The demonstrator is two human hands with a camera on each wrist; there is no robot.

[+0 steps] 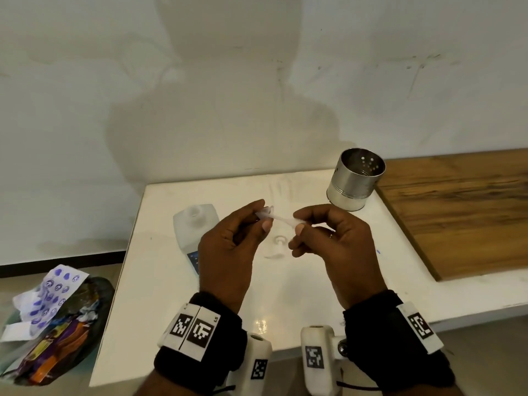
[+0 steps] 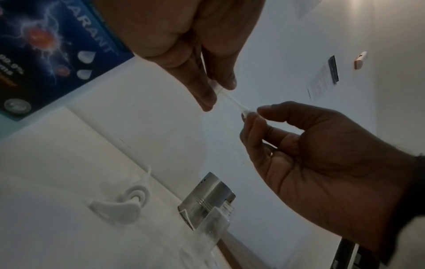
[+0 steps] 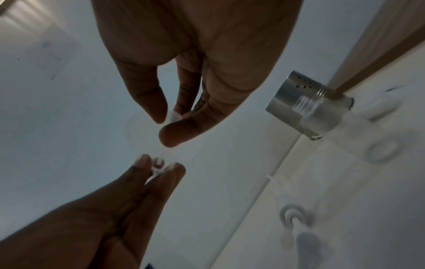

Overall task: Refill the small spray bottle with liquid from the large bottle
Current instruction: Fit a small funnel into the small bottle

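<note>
Above the white table (image 1: pixel 160 295), I have both hands raised with a thin clear tube (image 1: pixel 281 219) stretched between them: my left hand (image 1: pixel 228 252) pinches one end, where a small clear fitting sits, between thumb and fingertips, and my right hand (image 1: pixel 340 252) pinches the other end between thumb and forefinger, the remaining fingers curled loosely in toward the palm. The large bottle (image 1: pixel 194 232), translucent white with a dark blue label, lies on the table just left of my left hand, its open neck pointing toward the wall. A white pump top (image 2: pixel 128 202) lies on the table below the hands (in the head view it shows only faintly between them). The small clear bottle (image 2: pixel 212 226) lies on its side on the table, seen in the wrist views in front of the steel perforated cup (image 1: pixel 355 178), which stands near the back edge by the wooden board (image 1: pixel 457 207). Whether any liquid is in the small bottle I cannot tell. On the floor to the left sits a bin (image 1: pixel 57 335) stuffed with wrappers and printed paper.
</note>
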